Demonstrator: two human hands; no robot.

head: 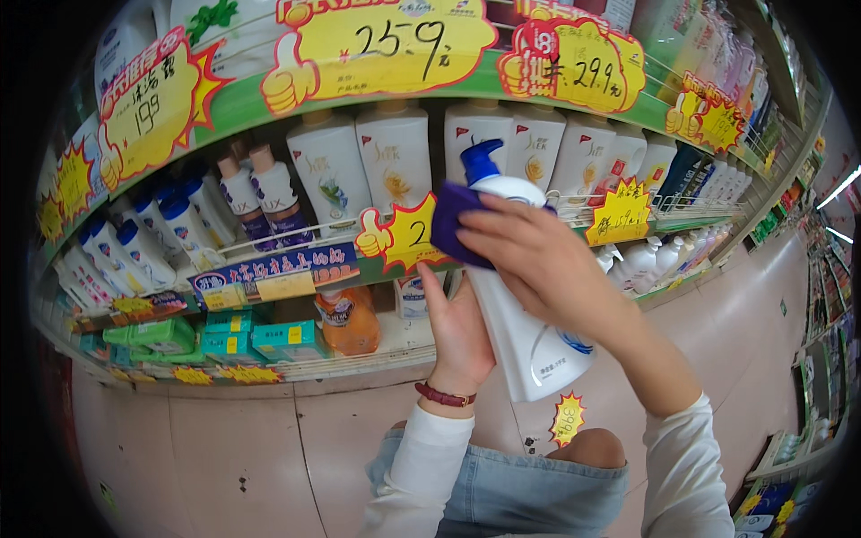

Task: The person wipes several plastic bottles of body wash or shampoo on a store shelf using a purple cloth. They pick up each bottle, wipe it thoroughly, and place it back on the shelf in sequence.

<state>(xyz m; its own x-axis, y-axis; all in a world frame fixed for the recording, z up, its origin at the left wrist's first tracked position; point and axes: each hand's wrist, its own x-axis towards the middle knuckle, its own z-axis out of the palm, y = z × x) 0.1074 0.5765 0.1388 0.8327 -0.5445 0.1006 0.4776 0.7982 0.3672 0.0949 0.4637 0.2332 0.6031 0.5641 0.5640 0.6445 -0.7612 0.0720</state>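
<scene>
A large white pump bottle (538, 350) with a blue pump head (481, 161) tilts in front of the shelf, its top leaning to the left. My left hand (461, 329) supports it from behind and the left, palm up, with the thumb standing free of the bottle. Over the bottle's upper part lies my right hand (531, 255), pressing a folded purple cloth (454, 225) against the shoulder and side. The right fingers hide much of the bottle's front. A dark red strap (444, 395) circles my left wrist.
Behind the bottle, a shop shelf carries several white shampoo bottles (329, 175) and two Lux bottles (276, 195). Teal boxes (289, 339) and an orange bottle (350, 319) stand lower. Yellow price signs (397, 47) line the shelf edges. A fallen price tag (567, 420) lies on the tiled floor (229, 450).
</scene>
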